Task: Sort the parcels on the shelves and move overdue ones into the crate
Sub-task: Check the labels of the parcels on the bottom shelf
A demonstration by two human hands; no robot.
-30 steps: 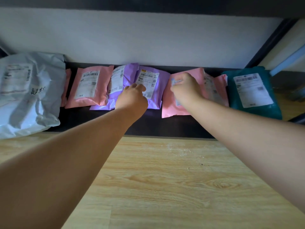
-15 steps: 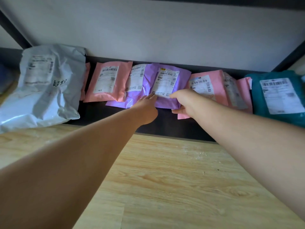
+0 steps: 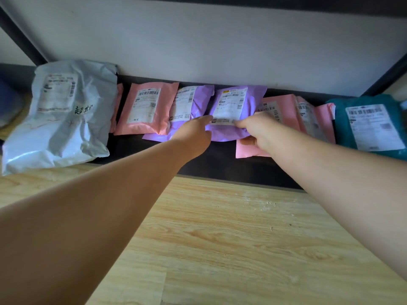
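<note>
Standing long-axis upright, purple parcel (image 3: 231, 106); right hand (image 3: 257, 130) fingers grasp it; left hand (image 3: 193, 135) released, touching

The shelf (image 3: 220, 170) carries one white parcel (image 3: 59, 128), four pink parcels (image 3: 130, 124), two purple parcels (image 3: 201, 95) and one teal parcel (image 3: 340, 126).
</note>
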